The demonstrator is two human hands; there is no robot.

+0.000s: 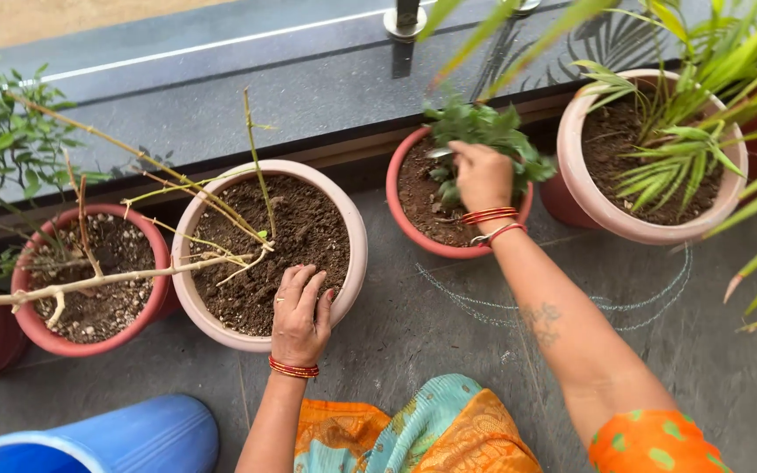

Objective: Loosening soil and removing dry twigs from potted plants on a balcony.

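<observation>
Four round pots stand in a row along a dark polished stone ledge, on a grey slate floor. Two are pale pink and wide: the big pot near the middle, filled with crumbly dark soil and a few thin bare stems, and the far-right pot with long strappy green leaves. Two are smaller and terracotta red: the left pot holding a woody, leafless branch, and the small red pot with a leafy green plant. The left hand lies flat on the big pot's soil at its near rim, fingers together and slack, holding nothing. The right hand is closed around the leafy plant's stems. A smooth blue plastic barrel lies near left.
</observation>
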